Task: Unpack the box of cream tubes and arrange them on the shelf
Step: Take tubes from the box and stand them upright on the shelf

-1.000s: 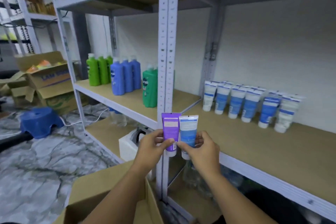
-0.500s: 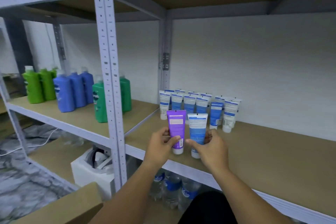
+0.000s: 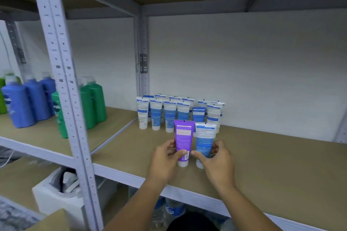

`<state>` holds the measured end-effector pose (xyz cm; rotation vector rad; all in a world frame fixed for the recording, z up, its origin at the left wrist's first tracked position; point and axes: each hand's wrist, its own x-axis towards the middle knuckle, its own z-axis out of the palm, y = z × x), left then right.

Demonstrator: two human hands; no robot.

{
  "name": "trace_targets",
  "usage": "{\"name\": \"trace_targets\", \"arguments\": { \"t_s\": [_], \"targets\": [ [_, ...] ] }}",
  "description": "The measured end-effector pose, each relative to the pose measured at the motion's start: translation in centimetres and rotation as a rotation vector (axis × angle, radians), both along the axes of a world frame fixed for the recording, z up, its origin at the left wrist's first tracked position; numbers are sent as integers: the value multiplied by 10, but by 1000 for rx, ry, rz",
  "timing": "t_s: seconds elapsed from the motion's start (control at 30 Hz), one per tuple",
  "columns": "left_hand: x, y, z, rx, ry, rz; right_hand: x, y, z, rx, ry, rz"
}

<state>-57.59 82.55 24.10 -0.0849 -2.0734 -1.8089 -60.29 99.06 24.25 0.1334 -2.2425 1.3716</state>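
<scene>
Standing upright on the brown shelf point(image 3: 272, 157), the purple plastic tube point(image 3: 183, 139) is gripped by the left hand point(image 3: 165, 163) and the blue-and-white plastic tube point(image 3: 204, 141) by the right hand point(image 3: 218, 165); both should be set down gently.

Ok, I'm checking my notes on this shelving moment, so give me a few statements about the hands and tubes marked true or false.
1. The left hand holds a purple tube. True.
2. The right hand holds a green bottle. False: it holds a blue and white tube.
3. Both held tubes stand cap down. True.
4. The tubes already on the shelf lie flat in a pile. False: the group of blue and white tubes stands upright near the wall.
5. The held tubes are behind that group. False: they are in front of it.
</scene>
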Motion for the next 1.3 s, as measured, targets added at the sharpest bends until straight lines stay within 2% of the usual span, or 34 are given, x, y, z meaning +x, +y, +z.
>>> {"name": "trace_targets", "arguments": {
  "t_s": [0.27,0.5,0.8,1.3],
  "targets": [
    [-63,87,-4,11,42,-83,-47,81,-4,-2,28,-154],
    [-122,142,-16,-57,73,-55,-87,131,-11,9,72,-247],
    [-175,169,-14,-373,84,58,-139,147,-15,-26,81,-277],
    [-220,186,-16,-447,10,24,-181,151,-14,-36,87,-292]
  ]
}}
